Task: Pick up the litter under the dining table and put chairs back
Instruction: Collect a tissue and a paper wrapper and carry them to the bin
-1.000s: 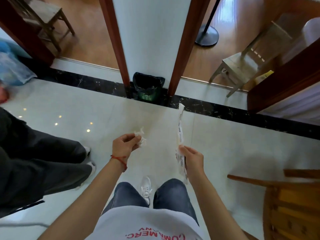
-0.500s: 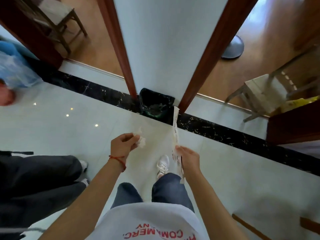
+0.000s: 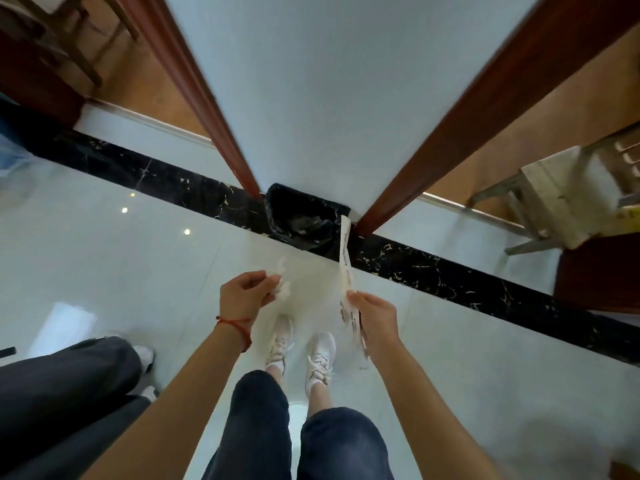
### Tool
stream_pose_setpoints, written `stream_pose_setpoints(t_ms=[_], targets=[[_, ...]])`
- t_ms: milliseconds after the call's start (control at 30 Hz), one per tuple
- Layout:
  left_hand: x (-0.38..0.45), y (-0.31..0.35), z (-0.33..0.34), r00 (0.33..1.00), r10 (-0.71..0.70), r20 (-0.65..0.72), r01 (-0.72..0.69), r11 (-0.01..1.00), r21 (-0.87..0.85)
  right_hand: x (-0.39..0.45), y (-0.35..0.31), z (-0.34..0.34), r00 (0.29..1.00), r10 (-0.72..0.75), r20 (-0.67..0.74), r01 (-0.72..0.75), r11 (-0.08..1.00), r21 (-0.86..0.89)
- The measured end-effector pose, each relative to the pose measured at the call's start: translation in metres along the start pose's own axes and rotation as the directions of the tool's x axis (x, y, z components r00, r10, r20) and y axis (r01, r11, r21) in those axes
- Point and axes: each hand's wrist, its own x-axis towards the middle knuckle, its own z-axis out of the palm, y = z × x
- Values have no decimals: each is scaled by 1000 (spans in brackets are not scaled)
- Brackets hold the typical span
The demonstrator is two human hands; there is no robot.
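Note:
My left hand (image 3: 246,295) pinches a crumpled white tissue (image 3: 282,287) at waist height. My right hand (image 3: 375,315) grips a long white paper wrapper (image 3: 346,268) that stands upright, its top end reaching past the rim of a bin. The small bin with a black liner (image 3: 301,220) sits on the floor against the white wall, straight ahead of both hands and a short step from my white shoes. The bin's inside looks dark; I cannot tell what it holds.
Another person's dark trouser legs (image 3: 65,382) stand close on my left. A pale wooden chair (image 3: 561,195) is in the doorway at right, another chair (image 3: 65,32) at top left. Red-brown door frames (image 3: 485,112) flank the wall. A black marble strip (image 3: 450,275) crosses the glossy floor.
I have walked forward; the bin and wall are much nearer and larger. Both hands keep their litter at the same height. The wooden chair at lower right has left the view.

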Motion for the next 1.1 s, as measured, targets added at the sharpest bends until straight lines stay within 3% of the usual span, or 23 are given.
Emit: stream_pose_setpoints(t_ms=[333, 567, 667, 767, 1100], targets=[[129, -38, 21, 997, -83, 3, 83, 996, 19, 132, 7, 61, 997, 75, 4, -74, 993, -93], [183, -48, 27, 996, -93, 3, 93, 996, 11, 215, -1, 103, 983, 178, -51, -184, 964, -192], [196, -49, 30, 995, -102, 7, 102, 995, 14, 244, -7, 117, 977, 208, -40, -212, 966, -150], [201, -47, 33, 995, -99, 11, 99, 995, 12, 271, -13, 128, 991, 135, 10, -133, 984, -118], [212, -44, 43, 995, -97, 9, 97, 995, 2, 270, -1, 91, 996, -66, -64, 49, 971, -232]])
